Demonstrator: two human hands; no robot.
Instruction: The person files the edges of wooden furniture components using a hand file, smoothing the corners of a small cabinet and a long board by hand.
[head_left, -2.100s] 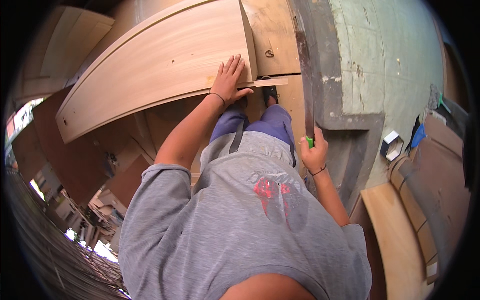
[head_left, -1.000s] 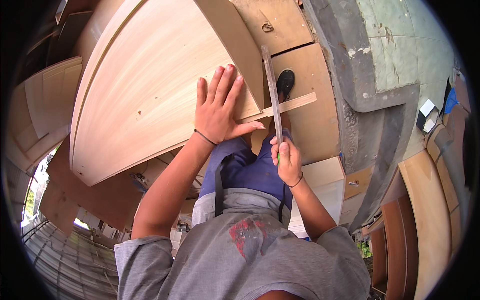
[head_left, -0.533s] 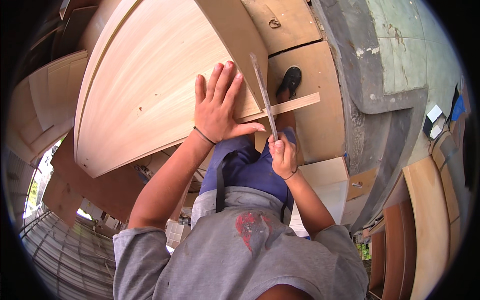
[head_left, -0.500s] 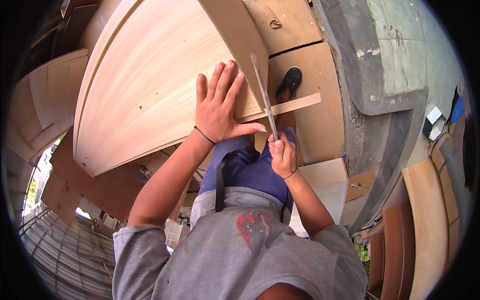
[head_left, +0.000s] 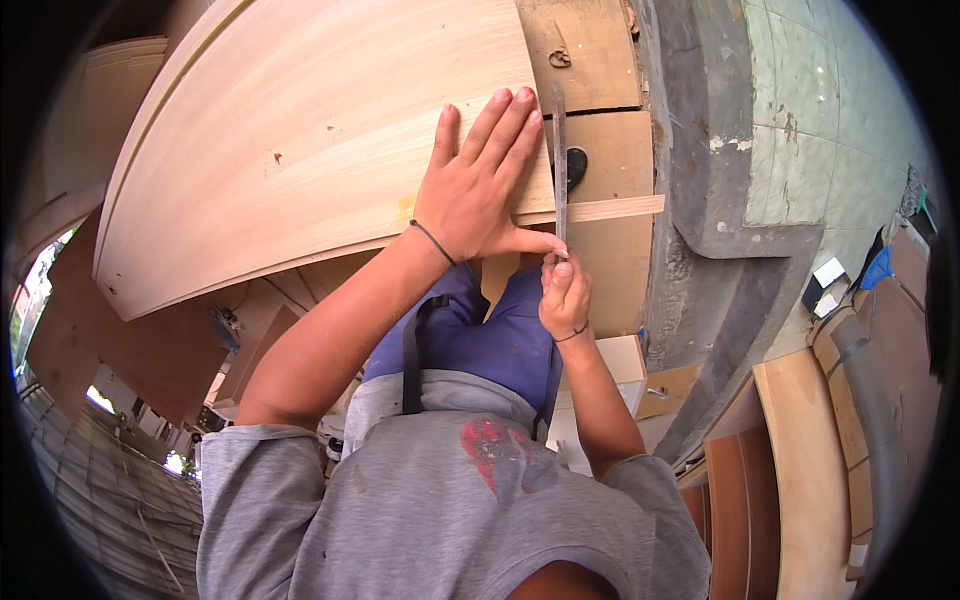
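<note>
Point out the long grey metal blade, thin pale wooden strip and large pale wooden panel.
Long grey metal blade (head_left: pixel 560 165): head view, middle of its length.
Thin pale wooden strip (head_left: pixel 605 210): head view, part right of the blade.
Large pale wooden panel (head_left: pixel 310 160): head view, middle of broad face.

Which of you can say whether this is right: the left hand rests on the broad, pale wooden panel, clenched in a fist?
Not clenched: the head view shows the left hand open, its fingers outstretched, resting on the broad, pale wooden panel.
</note>
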